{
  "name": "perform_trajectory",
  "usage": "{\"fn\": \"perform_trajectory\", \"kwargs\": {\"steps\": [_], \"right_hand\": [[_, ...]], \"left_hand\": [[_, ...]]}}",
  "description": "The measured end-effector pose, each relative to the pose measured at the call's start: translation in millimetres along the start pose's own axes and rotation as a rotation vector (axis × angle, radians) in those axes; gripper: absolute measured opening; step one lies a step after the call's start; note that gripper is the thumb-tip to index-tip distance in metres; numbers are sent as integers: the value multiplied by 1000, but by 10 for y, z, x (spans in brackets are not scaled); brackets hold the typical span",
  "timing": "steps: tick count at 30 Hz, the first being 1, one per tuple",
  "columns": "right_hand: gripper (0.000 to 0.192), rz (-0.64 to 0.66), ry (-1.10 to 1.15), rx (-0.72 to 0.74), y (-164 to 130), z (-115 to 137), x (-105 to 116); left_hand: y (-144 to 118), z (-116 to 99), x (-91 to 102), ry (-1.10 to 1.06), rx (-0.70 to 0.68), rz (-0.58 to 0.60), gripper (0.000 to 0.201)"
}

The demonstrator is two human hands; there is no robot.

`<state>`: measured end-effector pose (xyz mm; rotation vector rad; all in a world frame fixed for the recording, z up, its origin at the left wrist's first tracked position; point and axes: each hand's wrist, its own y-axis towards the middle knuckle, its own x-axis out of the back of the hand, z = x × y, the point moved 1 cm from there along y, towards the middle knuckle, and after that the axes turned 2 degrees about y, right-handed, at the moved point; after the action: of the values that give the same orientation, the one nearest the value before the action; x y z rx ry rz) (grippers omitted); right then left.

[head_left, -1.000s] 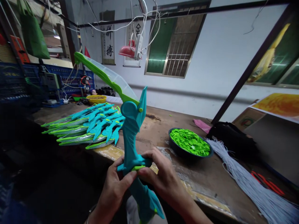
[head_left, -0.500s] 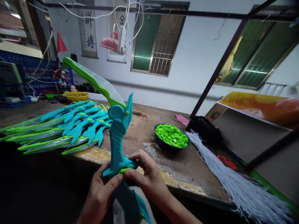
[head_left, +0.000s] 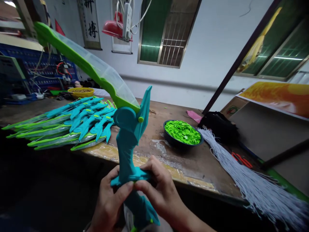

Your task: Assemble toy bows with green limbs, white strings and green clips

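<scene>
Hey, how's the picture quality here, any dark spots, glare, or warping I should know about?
Head view: the lower left under the workbench is nearly black; the windows glow green with bright streaks of light; straight bars lean and bend toward the edges from the wide lens. Both hands, left hand and right hand, and the teal toy bow are sharp; the white cords smear at the lower right.

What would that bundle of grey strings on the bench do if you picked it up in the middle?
The grey strings would probably flop and droop at both ends: they are thin loose strands, fanned out and spilling over the bench edge. They look light for their bulk. Nothing visible ties them together, so some strands might slip out of the grip.
</scene>
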<state>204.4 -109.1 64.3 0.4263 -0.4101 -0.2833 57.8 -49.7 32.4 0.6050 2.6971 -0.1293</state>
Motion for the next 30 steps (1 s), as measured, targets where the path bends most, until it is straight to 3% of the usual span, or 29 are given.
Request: {"fn": "perform_trajectory", "kwargs": {"steps": [5,8,11,16,19,23,26,30], "right_hand": [[19,-54,-135,39,29,-73,-25],[29,65,-213,-31,201,-287,101],[30,118,-348,-124,520,-694,497],[21,-216,-701,-323,1159,-1542,1534],[25,-272,-867,-425,1413,-1978,1908],[27,-237,-983,-510,1544,-2400,2030],[25,-238,-1003,-557,1576,-2598,2066],[22,-312,-941,-590,1607,-2665,2189]], "left_hand": [[131,101,14,-131,111,-21,45],[283,222,61,-183,171,-29,57],[400,312,117,-160,190,-78,71],[429,327,116,-155,184,-171,85],[478,365,77,-173,192,-110,77],[577,467,84,-234,242,-53,68],[656,488,147,-303,296,-85,56],[899,376,294,-457,291,-175,19]]}}
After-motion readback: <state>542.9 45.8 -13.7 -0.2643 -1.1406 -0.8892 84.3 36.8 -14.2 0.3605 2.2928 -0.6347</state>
